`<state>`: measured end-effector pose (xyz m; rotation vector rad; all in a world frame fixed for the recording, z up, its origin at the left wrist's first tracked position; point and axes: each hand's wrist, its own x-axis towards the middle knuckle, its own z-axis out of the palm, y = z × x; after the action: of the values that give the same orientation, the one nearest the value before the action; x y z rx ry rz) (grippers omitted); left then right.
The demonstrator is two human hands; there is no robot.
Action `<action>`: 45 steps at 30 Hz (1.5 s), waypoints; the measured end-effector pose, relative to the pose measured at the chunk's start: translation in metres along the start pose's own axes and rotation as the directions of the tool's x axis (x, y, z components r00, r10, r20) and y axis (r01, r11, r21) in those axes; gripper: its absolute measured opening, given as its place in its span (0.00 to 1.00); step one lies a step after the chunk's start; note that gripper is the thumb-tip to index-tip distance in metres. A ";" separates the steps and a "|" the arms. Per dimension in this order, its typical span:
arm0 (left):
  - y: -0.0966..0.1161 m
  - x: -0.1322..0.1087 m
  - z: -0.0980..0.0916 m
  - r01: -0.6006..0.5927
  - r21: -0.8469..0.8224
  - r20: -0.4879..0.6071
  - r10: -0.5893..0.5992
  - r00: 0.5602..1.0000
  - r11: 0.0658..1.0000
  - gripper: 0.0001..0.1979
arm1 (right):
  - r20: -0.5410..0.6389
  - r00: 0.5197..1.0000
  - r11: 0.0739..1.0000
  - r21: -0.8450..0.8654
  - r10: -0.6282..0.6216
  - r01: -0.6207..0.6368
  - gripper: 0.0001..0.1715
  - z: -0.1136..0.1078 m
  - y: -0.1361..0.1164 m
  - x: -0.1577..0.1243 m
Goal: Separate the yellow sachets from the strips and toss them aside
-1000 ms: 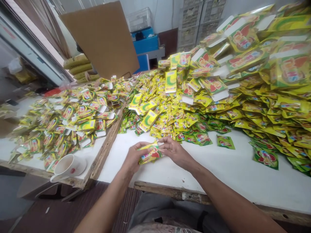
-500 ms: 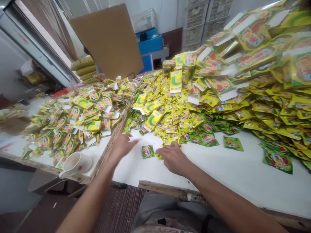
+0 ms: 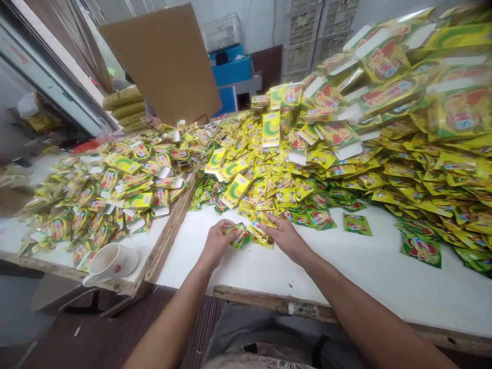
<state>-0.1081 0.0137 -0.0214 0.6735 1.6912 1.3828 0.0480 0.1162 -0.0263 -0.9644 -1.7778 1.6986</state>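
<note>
Between the thumb and fingers of my left hand is a small green sachet with a red fruit picture. Beside it, my right hand is closed on a yellow sachet, which lies low over the white table. The two sachets nearly touch, edge to edge. Just beyond my hands rises a heap of yellow sachets, with green sachets along its front edge. Some flat yellow cartons lie on the heap.
A wooden strip divides the table on my left. Past it stand a white mug and a pile of filled-looking cartons. Large open-ended cartons are stacked at the right. A brown cardboard sheet leans at the back.
My left hand has moved right and taken hold of the green sachet, which lay on the table before. My right hand has the yellow sachet, now more in sight. The view has shifted slightly.
</note>
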 end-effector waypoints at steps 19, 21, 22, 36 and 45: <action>0.019 0.005 0.013 0.014 -0.172 0.236 0.027 0.971 0.985 0.23 | 0.079 0.995 0.972 0.217 0.068 -0.084 0.26 0.005 -0.002 -0.001; 0.028 0.012 0.011 0.011 -0.117 0.279 0.022 0.960 0.993 0.25 | 0.137 0.988 0.957 0.267 0.077 -0.112 0.27 0.004 -0.006 -0.002; 0.034 0.018 0.010 -0.003 -0.064 0.298 0.022 0.954 0.998 0.25 | 0.136 0.987 0.957 0.263 0.084 -0.118 0.26 0.003 -0.009 -0.002; 0.087 0.099 0.041 -0.235 0.861 -0.018 0.490 0.872 0.451 0.31 | -0.133 0.989 0.992 -0.113 -0.069 0.054 0.15 -0.003 -0.007 -0.002; 0.045 0.025 -0.040 -0.062 0.145 -0.143 0.083 0.986 0.987 0.24 | -0.184 0.980 0.991 -0.121 -0.076 0.055 0.14 -0.012 -0.011 0.003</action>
<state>-0.1588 0.0247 0.0179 0.7322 1.9134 1.4035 0.0538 0.1260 -0.0147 -1.0659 -1.7765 1.4271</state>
